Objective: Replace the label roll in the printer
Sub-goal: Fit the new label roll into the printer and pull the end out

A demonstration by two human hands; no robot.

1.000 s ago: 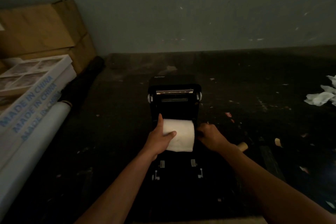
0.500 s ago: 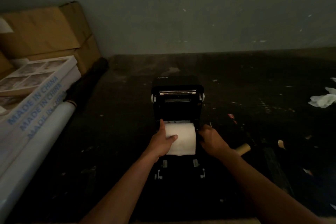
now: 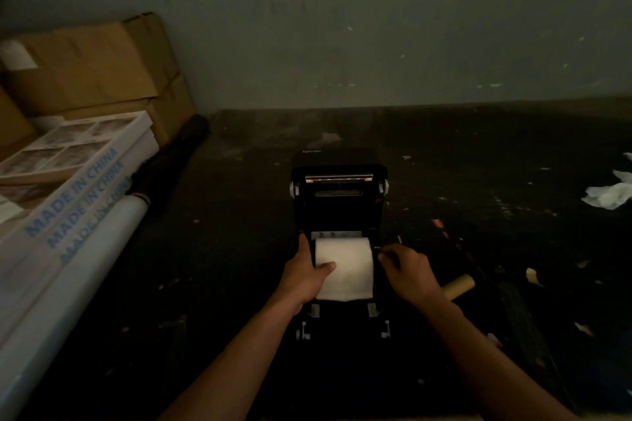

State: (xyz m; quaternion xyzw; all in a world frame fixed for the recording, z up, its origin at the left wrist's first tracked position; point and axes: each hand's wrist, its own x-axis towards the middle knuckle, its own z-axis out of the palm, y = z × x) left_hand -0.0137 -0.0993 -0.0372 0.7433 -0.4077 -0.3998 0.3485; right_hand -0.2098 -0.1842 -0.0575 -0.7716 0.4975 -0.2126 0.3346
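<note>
A black label printer stands open in the middle of the dark surface, its lid tilted up and back. A white label roll lies across the open bay. My left hand grips the roll's left end, thumb on top of the paper. My right hand is at the roll's right end, fingers curled against the printer's right edge; whether it holds the roll is hidden. A bare cardboard core lies just right of my right wrist.
Cardboard boxes are stacked at the back left. White boxes printed "MADE IN CHINA" and a long white roll lean along the left. Crumpled white paper lies at the far right, with small scraps scattered on the surface.
Both hands and the roll have shifted slightly away from me, deeper into the printer bay. The camera has tilted a little.
</note>
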